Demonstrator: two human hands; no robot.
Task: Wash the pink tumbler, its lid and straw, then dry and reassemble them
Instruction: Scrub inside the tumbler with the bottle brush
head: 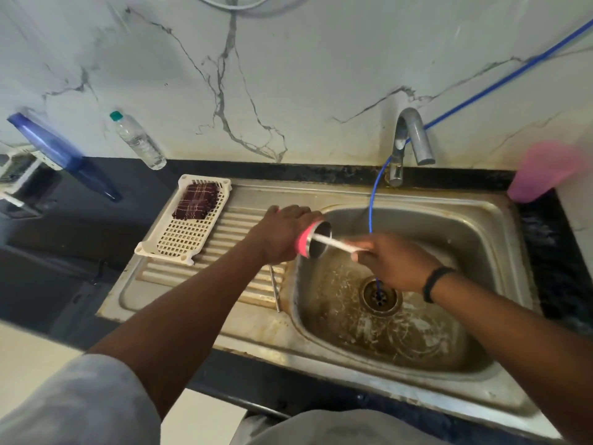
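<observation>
Here the sink (pixel 500 220) is spanned by the pink tumbler (pixel 313 239), gripped on its side by the left hand (pixel 285 232), mouth facing right. A white stick (pixel 333 244), perhaps the straw, is pinched by the right hand (pixel 398 261), its far-left end inside that mouth along the tumbler's axis.

We see pink tumbler (pixel 308 239) lying sideways over sink (pixel 500 220) left rim, steel mouth open; white straw (pixel 333 244) pokes inside.
</observation>
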